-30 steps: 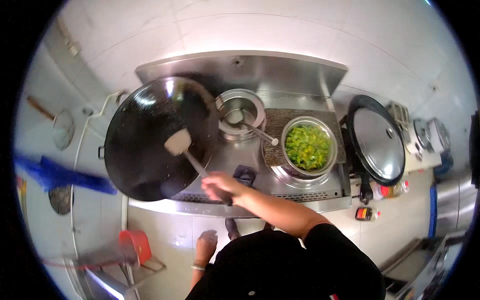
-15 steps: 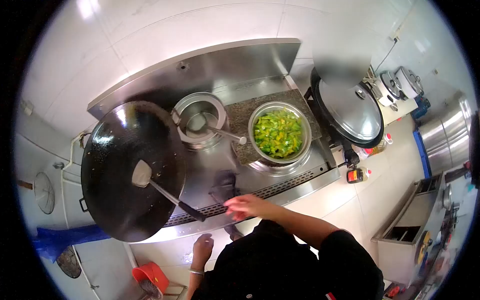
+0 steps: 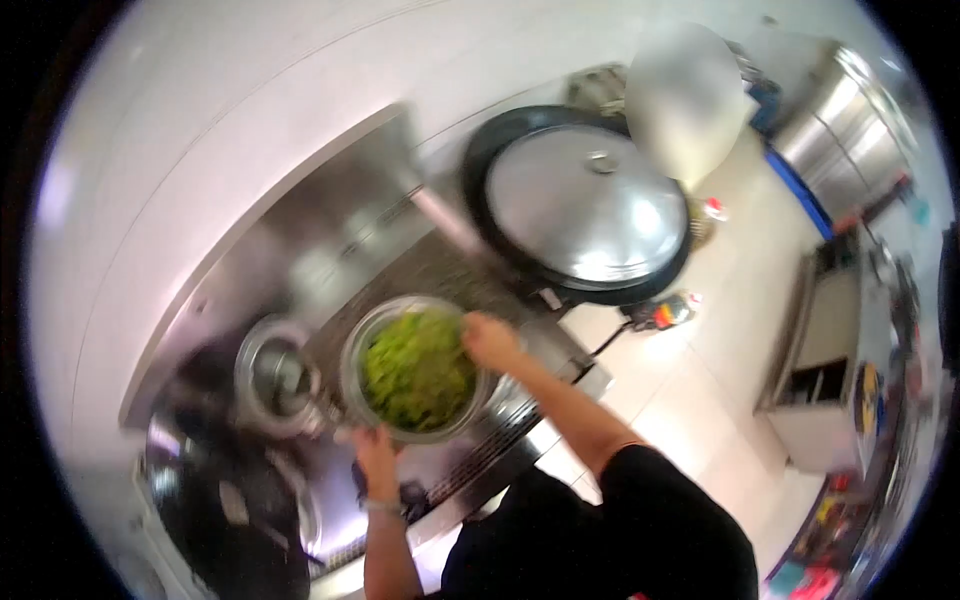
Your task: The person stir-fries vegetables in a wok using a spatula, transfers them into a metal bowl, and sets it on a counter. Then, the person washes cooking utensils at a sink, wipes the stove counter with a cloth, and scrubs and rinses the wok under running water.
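A round metal bowl (image 3: 353, 352) full of chopped green vegetables (image 3: 415, 370) stands on the dark stone slab (image 3: 425, 268) of the steel stove. On its right rim my right hand (image 3: 490, 343) is closed, fingers curled over the edge. My left hand (image 3: 375, 458) grips the near left side of the rim, somewhat smeared by motion. Just left of the bowl is a metal pot (image 3: 250, 375) with a ladle (image 3: 292, 383) in it. A dark cloth-like thing (image 3: 410, 497) lies by my left wrist.
The large black wok (image 3: 190, 520) with a spatula (image 3: 233, 503) sits at the lower left. Beyond the slab is a big pan with a domed metal lid (image 3: 570, 200). Bottles (image 3: 672, 311) stand on the floor at the right, near a steel counter (image 3: 820, 400).
My view has swung right. Both hands, earlier apart from the bowl near the stove's front edge, have moved to the bowl and taken hold of its rim.
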Tool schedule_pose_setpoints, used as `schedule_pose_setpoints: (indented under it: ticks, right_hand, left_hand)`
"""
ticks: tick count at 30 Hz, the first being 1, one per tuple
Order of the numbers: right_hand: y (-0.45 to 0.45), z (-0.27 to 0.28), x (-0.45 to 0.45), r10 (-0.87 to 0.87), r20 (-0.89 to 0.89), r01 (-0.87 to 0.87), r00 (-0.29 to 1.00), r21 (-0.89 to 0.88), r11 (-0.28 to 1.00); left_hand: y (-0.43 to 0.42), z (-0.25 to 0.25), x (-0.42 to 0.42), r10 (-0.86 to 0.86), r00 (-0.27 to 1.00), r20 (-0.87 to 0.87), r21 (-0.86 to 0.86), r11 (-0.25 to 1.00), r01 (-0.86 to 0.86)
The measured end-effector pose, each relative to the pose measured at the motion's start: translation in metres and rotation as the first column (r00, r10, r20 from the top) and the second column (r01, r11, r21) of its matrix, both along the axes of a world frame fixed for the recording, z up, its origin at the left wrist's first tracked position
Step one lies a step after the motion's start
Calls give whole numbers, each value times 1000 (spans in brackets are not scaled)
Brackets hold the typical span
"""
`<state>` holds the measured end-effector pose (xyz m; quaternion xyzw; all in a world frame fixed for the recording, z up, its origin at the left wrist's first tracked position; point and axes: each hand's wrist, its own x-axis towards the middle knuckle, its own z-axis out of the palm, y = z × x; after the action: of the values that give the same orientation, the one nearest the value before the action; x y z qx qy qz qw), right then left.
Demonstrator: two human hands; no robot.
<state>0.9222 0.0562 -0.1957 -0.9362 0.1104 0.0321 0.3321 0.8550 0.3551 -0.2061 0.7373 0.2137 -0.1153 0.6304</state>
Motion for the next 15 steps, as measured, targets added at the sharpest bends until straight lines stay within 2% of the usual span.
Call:
schedule_pose_setpoints:
  ticks: [1, 2, 3, 5, 7, 8, 9, 10, 11, 12, 14, 15]
  right_hand:
    - [0, -6, 2, -21, 69, 17, 997, 67, 998]
    - [-1, -28, 11, 1, 52, -1, 999, 1, 1000]
    - [-5, -16, 2, 10, 8, -10, 1000, 61, 998]
    - [-14, -12, -26, -12, 77, -3, 997, 189, 982]
    - [-23, 1, -64, -61, 98, 32, 993, 272, 962]
    - [-27, 12, -91, -96, 110, 58, 989, 314, 948]
    - [-28, 20, -117, -141, 116, 100, 983, 302, 948]
    - [-29, 26, -145, -187, 129, 147, 974, 271, 951]
    - [-30, 35, -175, -230, 144, 192, 962, 238, 952]
    - [-30, 50, -207, -270, 152, 232, 951, 228, 946]
    - [-29, 84, -272, -415, 170, 376, 894, 222, 900]
    - [-24, 94, -307, -463, 185, 427, 867, 205, 881]
  left_hand:
    - [0, 4, 8, -55, 995, -86, 80, 995, 62]
    - [5, -4, 8, -55, 998, -17, -52, 997, 54]
    - [-14, 18, 1, 10, 993, 119, -76, 997, -1]
    - [-5, 28, 0, -17, 998, -67, 89, 996, 23]
    - [-1, 43, -20, -18, 1000, 2, 64, 998, 17]
    - [9, 52, -29, -38, 995, 90, -108, 993, 48]
    - [7, 70, -30, -84, 992, 95, -120, 988, 95]
    - [3, 88, -32, -372, 923, 95, 208, 914, 347]
    - [-2, 100, -38, -616, 787, 18, 508, 684, 524]
    - [-6, 107, -48, -650, 759, 30, 502, 667, 551]
    - [-23, 122, -62, -717, 695, -55, 453, 602, 657]
    - [-38, 149, -69, -845, 525, -101, 558, 389, 733]
